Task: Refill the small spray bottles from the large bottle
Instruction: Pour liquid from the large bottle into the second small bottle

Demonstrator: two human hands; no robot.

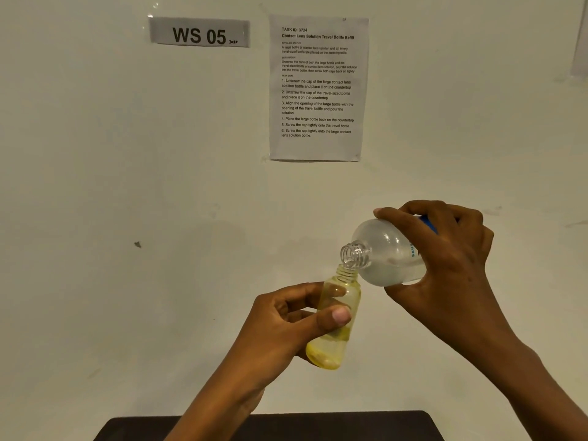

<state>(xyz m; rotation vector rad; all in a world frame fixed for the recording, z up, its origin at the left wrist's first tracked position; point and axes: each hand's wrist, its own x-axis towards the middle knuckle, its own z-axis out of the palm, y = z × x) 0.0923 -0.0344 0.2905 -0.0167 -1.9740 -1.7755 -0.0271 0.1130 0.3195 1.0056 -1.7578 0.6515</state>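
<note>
- The small spray bottle (326, 351), yellow-tinted and uncapped, is held in the air above the dark desk (270, 426). It stands nearly upright, with its neck leaning slightly right.
- Your left hand (286, 323) has its grip clamped round the bottle's middle, thumb across the front.
- The large bottle (385, 253) lies tipped almost level. Its open mouth points left and down, right at the small neck; whether they touch cannot be told.
- Your right hand (445, 249) has its grip wrapped round the large bottle's body, to the right of the mouth.
- The pour likely depends on that mouth staying over the narrow neck.
</note>
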